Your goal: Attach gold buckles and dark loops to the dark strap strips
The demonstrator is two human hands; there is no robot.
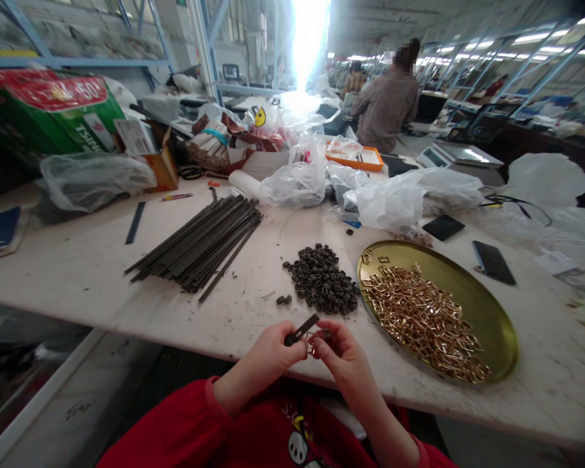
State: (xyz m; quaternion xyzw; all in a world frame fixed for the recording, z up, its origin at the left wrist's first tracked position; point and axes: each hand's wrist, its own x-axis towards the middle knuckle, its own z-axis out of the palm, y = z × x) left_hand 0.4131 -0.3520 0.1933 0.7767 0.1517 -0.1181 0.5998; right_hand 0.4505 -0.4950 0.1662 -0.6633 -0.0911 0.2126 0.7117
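- One piece is in hand, apparently partway through: the left hand (275, 350) pinches a short dark strap end (302, 329) between thumb and fingers, in front of the chest at the table's near edge.
- The right hand (347, 356) has thumb and fingertips drawn together at a small gold-toned buckle (311, 348), just beside the strap end; whether the strap passes through it, I cannot tell.
- Much stock appears to be left: long dark strips (195, 244) lie in a loose bundle on the left, small dark loops (324, 279) are heaped in the middle, and many buckles (424, 318) cover much of a round gold-coloured tray (497, 325) on the right.
- I cannot pick out a finished piece.
- The pale table (78, 273) is scuffed and flecked with scraps.
- A smartphone (494, 262) lies beyond the tray; clear plastic bags (390, 201), scissors (192, 173) and a green-and-red carton (53, 117) stand or lie farther back.
- Behind, a co-worker (387, 107) is turned away near a weighing scale (461, 155), in a workshop with rows of ceiling lights (541, 37).
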